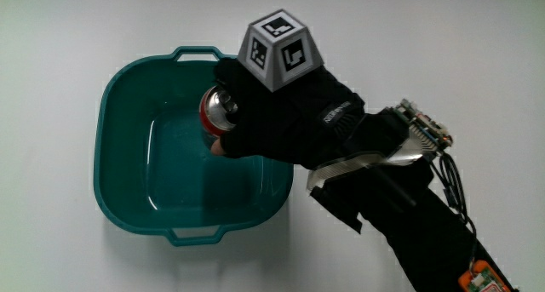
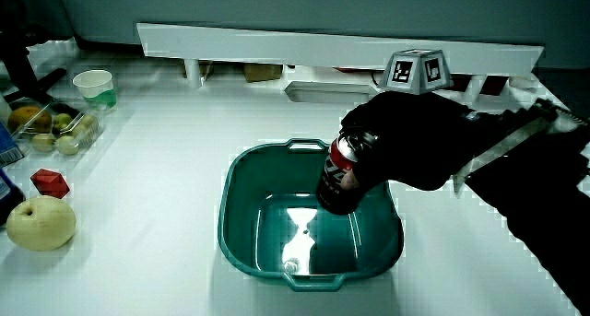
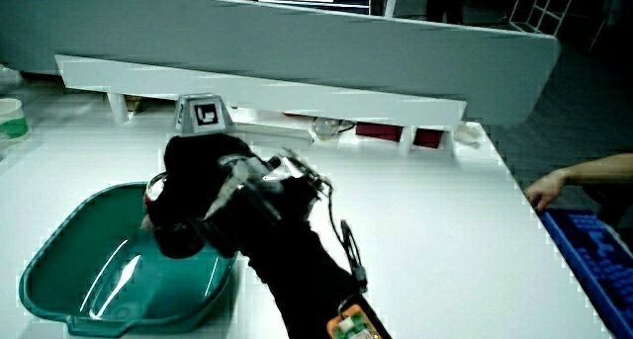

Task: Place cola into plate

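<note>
Hand (image 1: 281,113) clamped round the can (image 2: 343,176), held above the teal basin (image 1: 119,96) on the worktop (image 1: 51,241). The can's long axis is near upright, slightly tilted, base clear of the basin floor directly beneath; lowering should seat it.

A lab: white table (image 2: 166,215), low partition (image 2: 332,49), marker cube (image 2: 417,70).
</note>
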Demonstrator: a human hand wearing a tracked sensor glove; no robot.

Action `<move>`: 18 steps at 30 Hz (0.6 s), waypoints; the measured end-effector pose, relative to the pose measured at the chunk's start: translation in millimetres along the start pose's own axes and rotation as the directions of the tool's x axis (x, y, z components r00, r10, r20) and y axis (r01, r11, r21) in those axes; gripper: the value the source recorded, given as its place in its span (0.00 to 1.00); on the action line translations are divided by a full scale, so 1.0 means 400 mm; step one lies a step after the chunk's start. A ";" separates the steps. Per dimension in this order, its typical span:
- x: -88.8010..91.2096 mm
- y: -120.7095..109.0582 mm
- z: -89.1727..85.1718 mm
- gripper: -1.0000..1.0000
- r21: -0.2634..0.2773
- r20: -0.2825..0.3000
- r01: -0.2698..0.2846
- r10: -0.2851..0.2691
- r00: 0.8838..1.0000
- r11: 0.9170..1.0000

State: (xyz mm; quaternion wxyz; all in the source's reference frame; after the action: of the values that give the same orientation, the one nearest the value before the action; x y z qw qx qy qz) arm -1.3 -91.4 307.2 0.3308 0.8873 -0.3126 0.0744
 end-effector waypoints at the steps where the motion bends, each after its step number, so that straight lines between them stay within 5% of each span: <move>1: -0.005 0.005 -0.002 0.50 0.002 0.013 0.010 -0.010 1.000 1.000; 6: -0.029 0.031 -0.017 0.50 -0.026 -0.005 -0.019 0.019 1.000 0.999; 7: -0.041 0.027 -0.011 0.50 0.002 -0.024 -0.045 0.045 0.999 0.999; 9: -0.052 0.043 -0.028 0.50 0.000 0.038 0.004 -0.004 0.999 1.000; 10: -0.063 0.046 -0.030 0.50 -0.022 0.002 -0.054 0.054 0.999 0.998; 18: -0.100 0.101 -0.095 0.50 -0.105 0.068 -0.040 0.048 0.997 0.994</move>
State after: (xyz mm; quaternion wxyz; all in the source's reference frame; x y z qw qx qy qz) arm -54.7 -70.8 344.7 0.3634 0.8640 -0.3469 0.0341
